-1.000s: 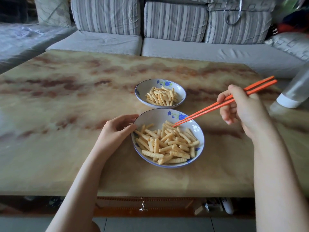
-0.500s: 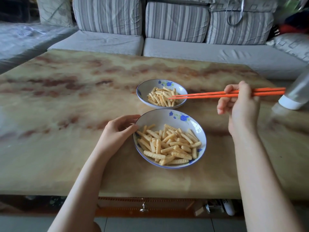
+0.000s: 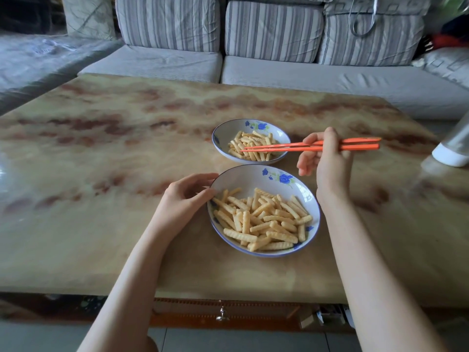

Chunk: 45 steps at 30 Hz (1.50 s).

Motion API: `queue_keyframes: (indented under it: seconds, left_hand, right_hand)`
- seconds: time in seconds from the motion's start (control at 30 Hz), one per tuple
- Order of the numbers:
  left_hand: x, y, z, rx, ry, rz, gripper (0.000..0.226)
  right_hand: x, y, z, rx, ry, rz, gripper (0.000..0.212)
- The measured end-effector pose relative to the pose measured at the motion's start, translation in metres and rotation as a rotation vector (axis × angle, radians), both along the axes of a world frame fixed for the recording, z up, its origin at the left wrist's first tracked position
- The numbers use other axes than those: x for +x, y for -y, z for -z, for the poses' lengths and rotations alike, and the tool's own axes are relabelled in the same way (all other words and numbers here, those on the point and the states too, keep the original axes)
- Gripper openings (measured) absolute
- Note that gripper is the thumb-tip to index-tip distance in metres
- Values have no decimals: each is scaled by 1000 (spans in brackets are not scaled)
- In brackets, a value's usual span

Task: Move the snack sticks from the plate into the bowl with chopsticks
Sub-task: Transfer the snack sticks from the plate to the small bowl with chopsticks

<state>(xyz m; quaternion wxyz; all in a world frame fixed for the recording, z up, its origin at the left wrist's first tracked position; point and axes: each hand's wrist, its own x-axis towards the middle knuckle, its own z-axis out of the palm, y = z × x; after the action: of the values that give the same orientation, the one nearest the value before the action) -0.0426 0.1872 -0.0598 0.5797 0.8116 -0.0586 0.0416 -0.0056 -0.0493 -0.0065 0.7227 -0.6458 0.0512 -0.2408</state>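
Right hand (image 3: 330, 166) grips slim chopsticks (image 3: 279, 149); left hand (image 3: 182, 199) holds round plate (image 3: 243, 179).

The right hand (image 3: 327, 161) is covering a stretch of the chopsticks (image 3: 279, 147), hiding the grip beneath the thumb. Whether their tips are pinching a snack stick over the bowl (image 3: 228, 133) is too small to tell. The left hand (image 3: 186, 199) is masking the plate (image 3: 243, 179) rim at nine o'clock. At three o'clock from the bowl, a pale container (image 3: 450, 154) is running off the frame edge. At one o'clock, clutter (image 3: 446, 39) is blurring beyond recognition.
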Motion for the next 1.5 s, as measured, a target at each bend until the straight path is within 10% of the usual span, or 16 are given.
queue_keyframes:
  seconds: [0.6, 1.5]
  left_hand:
    - [2, -1, 4, 5, 0, -11, 38]
    - [2, 1, 3, -12, 3, -9, 40]
  right_hand:
    - [-40, 58, -42, -302, -170, -137, 43]
    - [-2, 6, -9, 62, 68, 107, 44]
